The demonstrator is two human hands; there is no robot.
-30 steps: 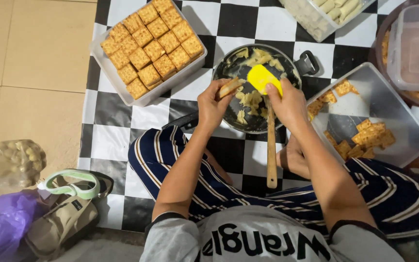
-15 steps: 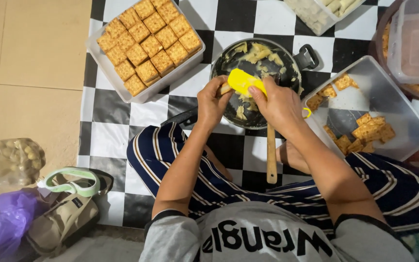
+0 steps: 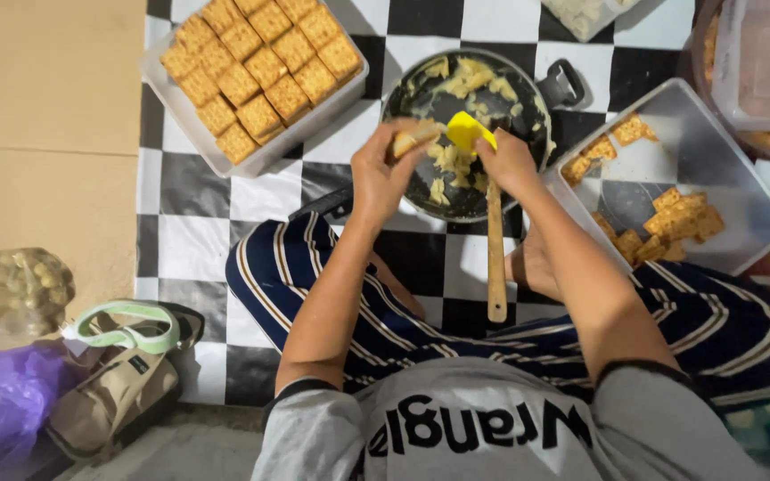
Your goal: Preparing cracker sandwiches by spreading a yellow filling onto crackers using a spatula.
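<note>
So left hand [image 3: 385, 169] fingers pinch a cracker [image 3: 413, 140] over the pan [image 3: 421, 98], right hand [image 3: 508, 162] fingers grip the yellow spatula [image 3: 468, 132] touching it

Checkered mat [image 3: 198, 191] spread over tan floor tiles [image 3: 46, 134]. White tray [image 3: 191, 132] upper left, packed with square crackers [image 3: 260, 67] in rows. Clear lidded tub [image 3: 764, 62] at top right edge. Lower left: clear bag of small round pieces [image 3: 15, 289], purple plastic bag [image 3: 2, 392], beige pouch [image 3: 104, 396] with pale green strap [image 3: 122, 334].
</note>
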